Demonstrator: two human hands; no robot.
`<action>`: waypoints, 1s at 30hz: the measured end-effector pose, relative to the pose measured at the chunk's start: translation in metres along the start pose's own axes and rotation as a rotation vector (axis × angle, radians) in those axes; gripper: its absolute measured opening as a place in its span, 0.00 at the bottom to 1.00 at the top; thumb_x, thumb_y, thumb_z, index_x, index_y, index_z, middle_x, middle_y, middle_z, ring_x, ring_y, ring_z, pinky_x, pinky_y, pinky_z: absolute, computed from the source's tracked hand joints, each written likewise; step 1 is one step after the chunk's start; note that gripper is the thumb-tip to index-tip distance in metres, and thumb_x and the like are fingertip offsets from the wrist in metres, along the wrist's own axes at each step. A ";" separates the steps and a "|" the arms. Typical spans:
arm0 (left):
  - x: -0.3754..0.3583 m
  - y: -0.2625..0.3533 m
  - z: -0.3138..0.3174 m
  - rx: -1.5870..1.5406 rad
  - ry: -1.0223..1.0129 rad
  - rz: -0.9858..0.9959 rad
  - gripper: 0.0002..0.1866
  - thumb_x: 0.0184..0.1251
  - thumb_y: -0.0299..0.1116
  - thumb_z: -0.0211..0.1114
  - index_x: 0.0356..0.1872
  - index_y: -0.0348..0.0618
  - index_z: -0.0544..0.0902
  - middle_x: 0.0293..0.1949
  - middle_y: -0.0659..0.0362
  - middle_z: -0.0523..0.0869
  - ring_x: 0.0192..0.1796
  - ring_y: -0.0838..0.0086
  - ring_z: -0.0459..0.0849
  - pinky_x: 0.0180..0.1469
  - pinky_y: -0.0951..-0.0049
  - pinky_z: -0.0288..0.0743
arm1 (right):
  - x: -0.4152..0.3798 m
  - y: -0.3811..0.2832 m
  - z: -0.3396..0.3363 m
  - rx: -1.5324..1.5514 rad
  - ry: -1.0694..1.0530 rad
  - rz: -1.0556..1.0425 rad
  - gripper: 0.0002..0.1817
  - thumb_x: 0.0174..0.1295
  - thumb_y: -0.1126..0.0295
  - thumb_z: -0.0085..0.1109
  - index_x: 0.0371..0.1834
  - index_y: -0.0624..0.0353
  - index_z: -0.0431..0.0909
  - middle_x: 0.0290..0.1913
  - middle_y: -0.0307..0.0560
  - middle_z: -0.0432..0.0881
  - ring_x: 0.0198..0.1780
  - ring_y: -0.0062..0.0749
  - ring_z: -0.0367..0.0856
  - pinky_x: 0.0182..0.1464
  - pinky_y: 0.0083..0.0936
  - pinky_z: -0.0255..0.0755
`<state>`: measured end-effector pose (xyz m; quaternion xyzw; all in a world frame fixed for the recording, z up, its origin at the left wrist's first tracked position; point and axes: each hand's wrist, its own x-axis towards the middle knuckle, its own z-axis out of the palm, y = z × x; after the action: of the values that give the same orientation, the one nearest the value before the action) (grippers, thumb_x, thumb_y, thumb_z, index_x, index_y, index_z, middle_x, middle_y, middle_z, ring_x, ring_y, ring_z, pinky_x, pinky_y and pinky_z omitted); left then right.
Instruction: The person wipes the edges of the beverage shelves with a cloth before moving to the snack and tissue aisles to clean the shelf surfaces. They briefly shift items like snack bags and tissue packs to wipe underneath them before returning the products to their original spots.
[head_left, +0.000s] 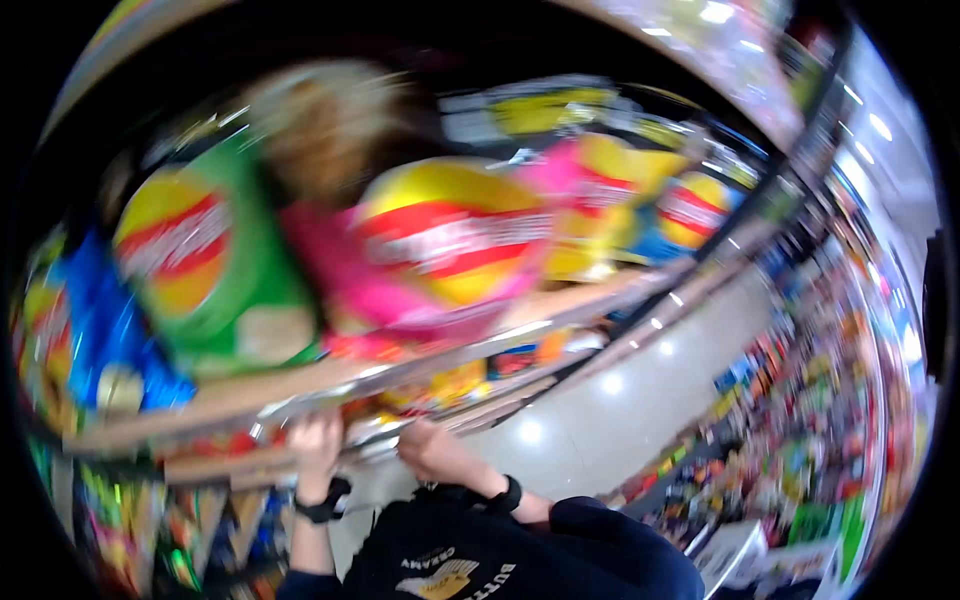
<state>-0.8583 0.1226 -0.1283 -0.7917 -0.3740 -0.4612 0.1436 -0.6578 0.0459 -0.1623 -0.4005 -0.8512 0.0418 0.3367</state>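
Head view, motion-blurred. Pink bag (450, 240) sits mid-shelf, behind the clear front rail (400, 373). Left of pink bag: green bag (215, 270), then dark blue bag (115, 320) at the far left. Right of pink bag: yellow bag (590, 240), then light blue bag (690, 215). Brown blurry thing (330, 125) above and left of pink bag, too smeared to identify. Front rail and light wood shelf edge (200, 400) run between pink bag and both hands. Yellow packets (455, 385) on a lower level, under pink bag. Pale shiny floor (590, 420) below and right of it; long, crowded product display (820, 380) further right, past the floor. More colorful packets (130, 530) below and left of pink bag.

Left hand (315, 440), black band on wrist, is raised at the shelf edge, below and left of pink bag; fingers blurred, cannot tell if spread or pinching. Right hand (430, 450), also black-banded, is below pink bag, near the left hand but apart; fingers look curled in, cannot tell if they pinch anything.

Pink bag: glossy, puffed, big round yellow label with slanted red stripe and white lettering, too blurred to read. Green bag: same kind of label, pale patch near its bottom, leaning slightly.
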 end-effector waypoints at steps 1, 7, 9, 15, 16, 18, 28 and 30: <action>0.000 -0.007 -0.002 0.042 -0.076 -0.031 0.08 0.57 0.29 0.68 0.37 0.39 0.83 0.29 0.49 0.82 0.28 0.55 0.80 0.27 0.61 0.76 | 0.003 -0.004 -0.017 0.009 -0.041 0.049 0.04 0.51 0.71 0.54 0.24 0.60 0.72 0.30 0.47 0.73 0.37 0.40 0.74 0.44 0.33 0.68; -0.025 -0.089 -0.008 -0.121 -0.006 -0.392 0.12 0.61 0.22 0.63 0.46 0.31 0.81 0.46 0.46 0.84 0.48 0.57 0.82 0.52 0.62 0.73 | -0.021 -0.001 -0.030 -0.003 0.004 0.191 0.06 0.52 0.72 0.54 0.23 0.61 0.69 0.28 0.47 0.69 0.36 0.40 0.72 0.43 0.31 0.66; -0.030 -0.096 -0.004 -0.263 0.063 -0.538 0.13 0.62 0.21 0.63 0.47 0.30 0.80 0.47 0.49 0.84 0.51 0.60 0.80 0.55 0.62 0.71 | -0.029 -0.001 -0.034 -0.017 0.018 0.206 0.06 0.52 0.72 0.54 0.23 0.62 0.69 0.28 0.47 0.69 0.36 0.40 0.71 0.43 0.32 0.66; -0.017 -0.034 0.026 -0.120 -0.070 -0.364 0.11 0.56 0.20 0.67 0.41 0.32 0.83 0.44 0.42 0.84 0.42 0.54 0.83 0.43 0.60 0.76 | -0.027 0.008 -0.038 -0.019 0.028 0.196 0.06 0.51 0.72 0.54 0.23 0.61 0.69 0.28 0.47 0.68 0.36 0.40 0.71 0.43 0.31 0.66; 0.004 0.000 0.023 -0.077 -0.041 -0.255 0.09 0.56 0.19 0.66 0.39 0.32 0.84 0.42 0.44 0.84 0.40 0.56 0.84 0.40 0.60 0.77 | -0.026 0.010 -0.037 -0.007 0.032 0.182 0.06 0.51 0.72 0.54 0.22 0.61 0.69 0.28 0.47 0.68 0.36 0.40 0.71 0.43 0.31 0.66; 0.014 0.032 0.026 -0.218 -0.010 -0.131 0.13 0.55 0.18 0.66 0.43 0.37 0.85 0.44 0.47 0.82 0.42 0.55 0.83 0.43 0.61 0.76 | -0.023 0.013 -0.030 0.003 0.051 0.162 0.06 0.51 0.72 0.55 0.22 0.60 0.69 0.27 0.47 0.69 0.35 0.40 0.72 0.43 0.31 0.66; -0.029 -0.042 -0.006 0.131 0.093 -0.323 0.11 0.50 0.19 0.68 0.38 0.36 0.84 0.42 0.43 0.83 0.43 0.51 0.82 0.49 0.59 0.76 | -0.012 0.027 -0.023 0.090 -0.070 0.070 0.06 0.48 0.73 0.58 0.28 0.62 0.74 0.31 0.50 0.75 0.36 0.46 0.76 0.39 0.38 0.72; -0.023 -0.057 -0.028 0.208 0.215 -0.443 0.11 0.50 0.18 0.67 0.37 0.34 0.83 0.43 0.44 0.83 0.43 0.52 0.82 0.48 0.60 0.76 | -0.004 0.023 -0.026 0.157 0.018 0.005 0.04 0.48 0.75 0.57 0.24 0.63 0.72 0.28 0.50 0.72 0.33 0.45 0.74 0.37 0.37 0.70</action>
<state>-0.9241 0.1343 -0.1394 -0.6178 -0.5663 -0.5219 0.1587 -0.6250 0.0538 -0.1526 -0.3754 -0.8413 0.1057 0.3744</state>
